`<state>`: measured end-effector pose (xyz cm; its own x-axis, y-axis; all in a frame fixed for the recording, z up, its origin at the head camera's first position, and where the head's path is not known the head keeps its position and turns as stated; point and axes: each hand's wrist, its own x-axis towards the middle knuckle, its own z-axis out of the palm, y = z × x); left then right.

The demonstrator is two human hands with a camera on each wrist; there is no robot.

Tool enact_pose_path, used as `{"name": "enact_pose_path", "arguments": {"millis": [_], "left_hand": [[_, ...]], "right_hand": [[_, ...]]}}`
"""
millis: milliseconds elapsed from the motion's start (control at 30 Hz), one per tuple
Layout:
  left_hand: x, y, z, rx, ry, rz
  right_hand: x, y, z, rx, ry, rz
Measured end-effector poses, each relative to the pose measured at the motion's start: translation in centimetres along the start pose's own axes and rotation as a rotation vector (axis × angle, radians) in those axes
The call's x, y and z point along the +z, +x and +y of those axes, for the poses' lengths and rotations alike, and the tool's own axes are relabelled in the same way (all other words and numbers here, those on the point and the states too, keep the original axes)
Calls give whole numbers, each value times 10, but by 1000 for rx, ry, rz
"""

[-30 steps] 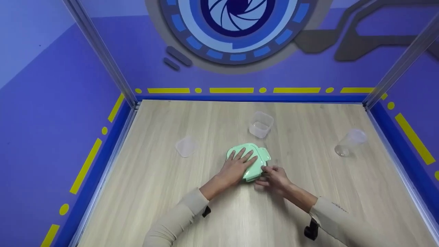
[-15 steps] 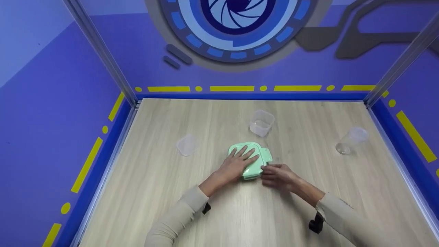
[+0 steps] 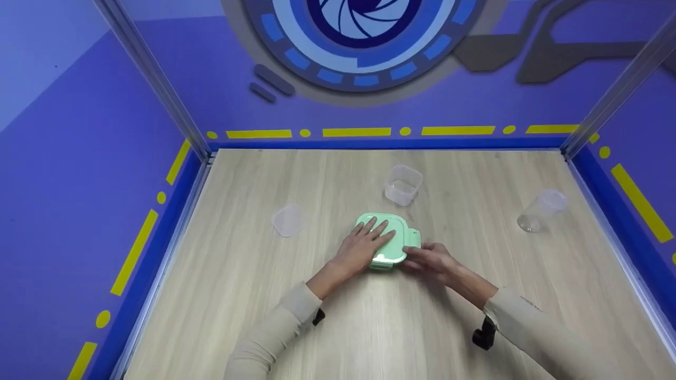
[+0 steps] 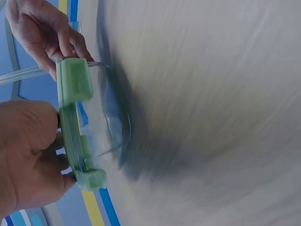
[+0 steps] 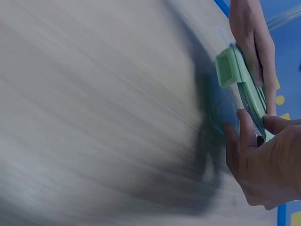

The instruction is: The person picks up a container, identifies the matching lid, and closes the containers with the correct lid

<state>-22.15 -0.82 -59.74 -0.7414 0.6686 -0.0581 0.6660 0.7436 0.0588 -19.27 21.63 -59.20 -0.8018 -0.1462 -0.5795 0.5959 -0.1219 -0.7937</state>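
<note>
A food container with a pale green lid [image 3: 397, 244] and clear body [image 4: 115, 117] stands on the table in front of me. My left hand [image 3: 359, 248] lies on top of the lid with its fingers straight and spread. At the near right corner my right hand [image 3: 434, 262] grips the container, thumb on the lid's edge and fingers at the clear side below, as the right wrist view shows. One green latch flap [image 3: 413, 238] sticks out on the right side, and another latch flap [image 3: 381, 266] shows at the near side. My left palm and fingers hide part of the lid.
Behind the container stands a small clear plastic tub [image 3: 403, 186]. A flat translucent lid [image 3: 287, 220] lies to the left. On the right is a clear cylindrical jar [image 3: 542, 211]. Blue printed walls [image 3: 338, 116] close off the back and sides of the wooden table [image 3: 222, 295].
The green-lidded container has turned clockwise and shifted slightly away from me. My right hand has settled from a blurred movement onto its near right corner; my left hand has stayed on the lid.
</note>
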Motion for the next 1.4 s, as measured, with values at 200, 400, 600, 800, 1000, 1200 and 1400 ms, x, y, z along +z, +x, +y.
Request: {"name": "enact_pose_path", "arguments": {"millis": [200, 400, 600, 800, 1000, 1200, 1400], "left_hand": [[0, -1, -13, 88, 45, 4], [10, -5, -15, 93, -46, 5], [16, -8, -5, 38, -50, 92], [9, -7, -2, 31, -55, 87], [1, -4, -12, 79, -68, 16], [12, -5, -17, 101, -135, 36], [17, -3, -16, 128, -164, 65]], "right_hand": [[0, 3, -3, -103, -228, 94], [1, 0, -8, -329, -709, 210], [9, -6, -26, -506, -1098, 228], [14, 0, -49, -346, -1151, 71], [18, 9, -65, -156, -1110, 16], [19, 15, -74, -51, -1006, 4], [12, 24, -78, 80, -878, -43]]}}
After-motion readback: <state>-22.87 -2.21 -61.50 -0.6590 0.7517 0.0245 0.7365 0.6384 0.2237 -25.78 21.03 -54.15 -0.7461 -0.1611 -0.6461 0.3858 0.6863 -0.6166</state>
